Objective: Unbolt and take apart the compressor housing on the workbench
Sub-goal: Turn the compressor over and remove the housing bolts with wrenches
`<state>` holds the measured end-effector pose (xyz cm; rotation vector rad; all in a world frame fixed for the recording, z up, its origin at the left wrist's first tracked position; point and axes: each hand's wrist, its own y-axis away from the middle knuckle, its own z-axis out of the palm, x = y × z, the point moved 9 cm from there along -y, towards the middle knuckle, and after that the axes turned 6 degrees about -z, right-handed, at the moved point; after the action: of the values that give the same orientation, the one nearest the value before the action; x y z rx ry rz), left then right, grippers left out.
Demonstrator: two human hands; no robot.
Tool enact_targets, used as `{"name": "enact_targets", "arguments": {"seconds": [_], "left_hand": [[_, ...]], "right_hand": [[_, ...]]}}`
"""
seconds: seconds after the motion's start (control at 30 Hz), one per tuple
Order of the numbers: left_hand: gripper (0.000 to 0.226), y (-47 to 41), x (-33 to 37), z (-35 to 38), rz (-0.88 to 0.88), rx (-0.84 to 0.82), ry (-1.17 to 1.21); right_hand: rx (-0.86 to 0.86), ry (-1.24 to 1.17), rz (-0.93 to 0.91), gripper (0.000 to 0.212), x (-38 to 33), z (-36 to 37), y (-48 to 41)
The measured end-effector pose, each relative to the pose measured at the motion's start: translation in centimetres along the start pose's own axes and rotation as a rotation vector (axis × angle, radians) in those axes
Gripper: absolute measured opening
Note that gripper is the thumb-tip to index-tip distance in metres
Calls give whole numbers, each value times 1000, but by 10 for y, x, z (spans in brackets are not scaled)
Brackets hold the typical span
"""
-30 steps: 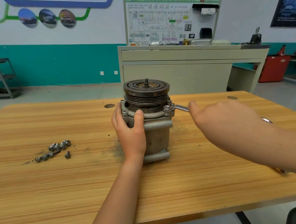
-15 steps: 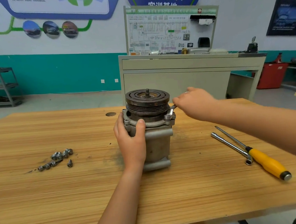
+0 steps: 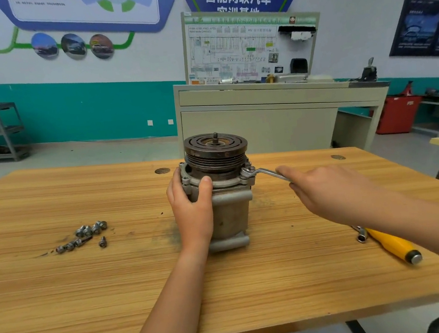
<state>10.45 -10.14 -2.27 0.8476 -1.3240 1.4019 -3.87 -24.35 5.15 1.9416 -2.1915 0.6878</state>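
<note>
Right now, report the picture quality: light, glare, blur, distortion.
Head view: soft, even room light, no harsh glare on the compressor, only a faint shadow at its base. Head view: the wide-angle lens bows the far edge of the workbench and leans the wall poster. Head view: left hand sharp, right hand on the wrench a little soft, loose bolts small yet distinct.

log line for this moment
step: unbolting | left hand: grips compressor | right hand: holds wrench on compressor | loose bolts: on bench, left

Dull cast-metal compressor housing (image 3: 231, 213), shiny metal wrench (image 3: 266, 173), grained wood workbench (image 3: 90, 286) (perhaps laminate)
</note>
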Motion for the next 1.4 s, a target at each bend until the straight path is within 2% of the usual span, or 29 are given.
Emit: {"name": "enact_targets", "arguments": {"seconds": [0.13,0.23,0.3,0.53,0.73,0.87,0.93,0.97,1.1,1.2,1.33,1.4], "left_hand": [[59,0,0,0,2,-4,-5],[58,1,-1,0,-3,0,7],[58,1,-1,0,-6,1,13],[59,1,-1,1,-12,-4,14],[58,-1,2,-1,14,-21,-18],[59,-1,1,-2,12,-37,-24],[59,-2,-1,-1,9,-28,-16],[59,-2,-1,-1,7,-20,-8],[58,-1,-2,0,-1,2,20],[58,0,-1,0,-1,3,8],[57,1,0,-1,4,-8,6],[57,1,0,-1,3,-7,5]], "right_hand": [[-50,148,26,45,-6,-8,-1],[-97,276,-27,59,-27,-15,2],[-112,325,-68,61,-36,-14,2],[-84,397,-85,27,14,-10,-36],[61,151,-53,19,2,22,-92],[255,-187,102,22,27,15,-57],[370,-358,123,26,32,3,-27],[371,-367,117,29,31,-3,-14],[115,-176,67,46,13,2,5],[-20,-116,77,51,2,3,2],[-54,100,64,47,-14,-13,3],[-92,204,40,55,-31,-20,3]]}}
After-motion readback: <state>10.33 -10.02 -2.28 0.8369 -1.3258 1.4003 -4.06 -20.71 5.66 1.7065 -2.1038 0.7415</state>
